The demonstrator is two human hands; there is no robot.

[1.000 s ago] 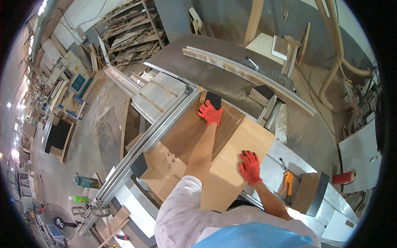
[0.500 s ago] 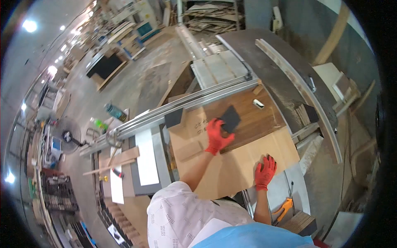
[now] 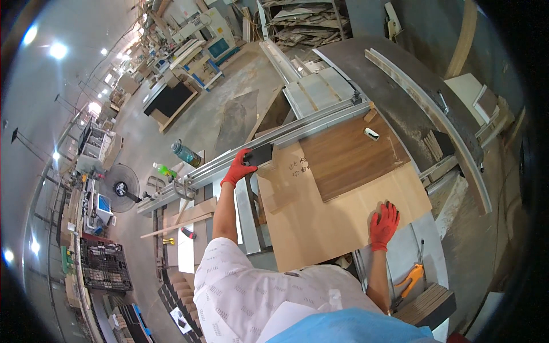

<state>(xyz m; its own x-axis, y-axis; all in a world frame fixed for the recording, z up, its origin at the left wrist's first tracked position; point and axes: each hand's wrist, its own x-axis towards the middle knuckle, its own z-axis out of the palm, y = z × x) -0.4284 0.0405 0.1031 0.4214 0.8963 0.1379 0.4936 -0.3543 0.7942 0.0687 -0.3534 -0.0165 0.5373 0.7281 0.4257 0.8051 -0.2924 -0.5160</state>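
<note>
While the right hand (image 3: 385, 224) rests on a pale panel (image 3: 343, 226), the left hand (image 3: 237, 168) meets a dark block (image 3: 261, 155).

The step in hand looks like handling that block at the panel's far left corner, beside the metal rail (image 3: 320, 123); left thumb and fingers bend around its left end, though how tightly I cannot tell. Right fingers lie released, slightly spread, grasping nothing. A brown board (image 3: 360, 157) lies beyond and between the 2 hands, with a small white piece (image 3: 372, 134) on it. Any lift of the block would seem to call for a sure pinch, clearance from the rail and a steady right palm.
</note>
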